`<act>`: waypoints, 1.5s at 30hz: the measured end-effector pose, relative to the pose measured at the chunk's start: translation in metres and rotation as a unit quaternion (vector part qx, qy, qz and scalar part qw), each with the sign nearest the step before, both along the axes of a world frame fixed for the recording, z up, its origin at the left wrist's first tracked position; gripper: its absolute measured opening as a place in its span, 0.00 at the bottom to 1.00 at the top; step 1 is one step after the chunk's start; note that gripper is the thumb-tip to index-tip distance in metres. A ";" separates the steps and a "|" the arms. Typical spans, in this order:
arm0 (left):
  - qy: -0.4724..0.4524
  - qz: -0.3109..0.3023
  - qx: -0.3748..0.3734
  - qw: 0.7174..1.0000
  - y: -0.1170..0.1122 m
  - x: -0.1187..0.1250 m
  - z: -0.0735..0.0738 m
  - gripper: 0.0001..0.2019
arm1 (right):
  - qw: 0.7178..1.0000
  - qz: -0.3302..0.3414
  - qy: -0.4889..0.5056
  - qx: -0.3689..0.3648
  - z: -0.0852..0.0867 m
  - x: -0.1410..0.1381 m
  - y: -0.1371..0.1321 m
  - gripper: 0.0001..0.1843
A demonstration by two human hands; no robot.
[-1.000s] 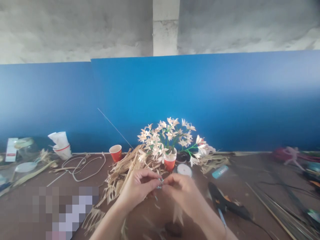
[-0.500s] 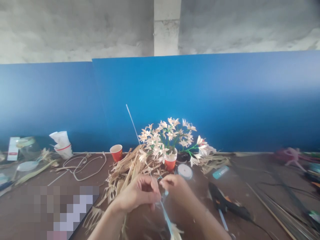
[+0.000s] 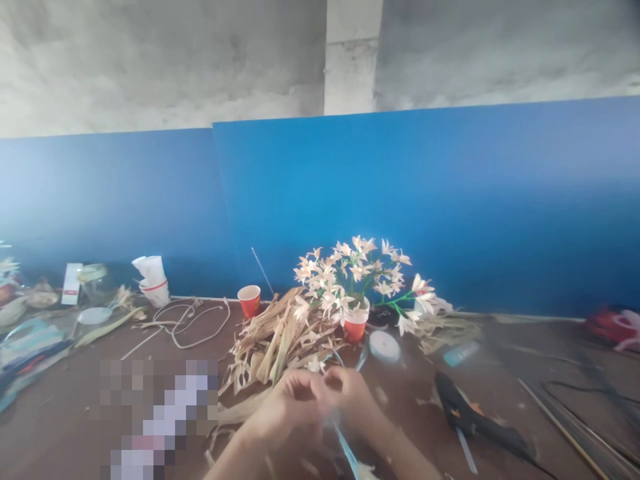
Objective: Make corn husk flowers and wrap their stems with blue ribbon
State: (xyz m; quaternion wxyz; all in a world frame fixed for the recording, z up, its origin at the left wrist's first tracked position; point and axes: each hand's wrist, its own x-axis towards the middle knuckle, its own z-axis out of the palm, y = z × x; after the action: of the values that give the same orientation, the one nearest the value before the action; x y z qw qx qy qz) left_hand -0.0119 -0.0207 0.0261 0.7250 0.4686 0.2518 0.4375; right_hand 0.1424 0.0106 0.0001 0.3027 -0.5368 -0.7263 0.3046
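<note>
My left hand (image 3: 290, 407) and my right hand (image 3: 353, 397) meet low in the middle of the view, fingers pinched together on a thin wire stem (image 3: 345, 448) wrapped in pale blue tape, which runs down to a small cream flower at the bottom edge. Both hands are blurred by motion. Just beyond them lies a heap of dried husk strips (image 3: 273, 337). Behind that, a red paper cup (image 3: 355, 328) holds a bunch of cream husk flowers (image 3: 350, 270).
A black glue gun (image 3: 473, 417) lies to the right, thin sticks (image 3: 565, 430) beyond it. A roll of tape (image 3: 384, 345) sits by the flower cup. A second red cup (image 3: 249, 300), a cord (image 3: 193, 323) and stacked white cups (image 3: 150, 280) are at the left. A blue board backs the brown table (image 3: 65, 413).
The camera has swung left and down, so everything sits further right. The hands have dropped lower and closer together; the long wire end that stuck up at the left is now low behind the husks.
</note>
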 end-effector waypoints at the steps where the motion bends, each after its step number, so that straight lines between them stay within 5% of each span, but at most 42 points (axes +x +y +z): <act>1: -0.015 0.010 0.004 1.000 0.002 -0.001 0.000 0.09 | 1.000 0.005 0.023 -0.011 0.003 0.002 0.000 0.07; 6: -0.066 0.076 -0.014 0.995 0.006 -0.003 0.003 0.10 | 0.993 0.019 0.117 -0.012 0.019 0.007 0.001 0.09; 11: -0.085 0.083 -0.053 0.991 0.009 -0.001 -0.005 0.11 | 0.956 -0.019 0.232 0.179 0.033 0.006 -0.009 0.07; 17: -0.105 0.036 -0.081 0.991 0.009 0.001 -0.007 0.12 | 0.920 0.063 0.196 0.334 0.044 0.006 -0.023 0.05; 29: -0.102 0.047 -0.081 0.990 0.014 -0.004 -0.008 0.14 | 0.890 0.202 0.177 0.369 0.053 0.012 -0.023 0.13; 39: -0.104 0.065 -0.096 0.988 0.014 -0.005 -0.006 0.11 | 0.897 0.222 0.160 0.346 0.057 0.012 -0.025 0.08; 45: -0.080 0.145 -0.095 0.982 0.016 -0.003 -0.001 0.12 | 0.930 0.155 0.058 0.329 0.045 0.019 -0.006 0.15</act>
State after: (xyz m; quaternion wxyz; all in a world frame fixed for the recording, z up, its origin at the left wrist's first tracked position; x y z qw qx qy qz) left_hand -0.0152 -0.0051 0.0246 0.7132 0.3194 0.2987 0.5478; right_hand 0.1613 0.0043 0.0446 0.4529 -0.2695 -0.8411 0.1217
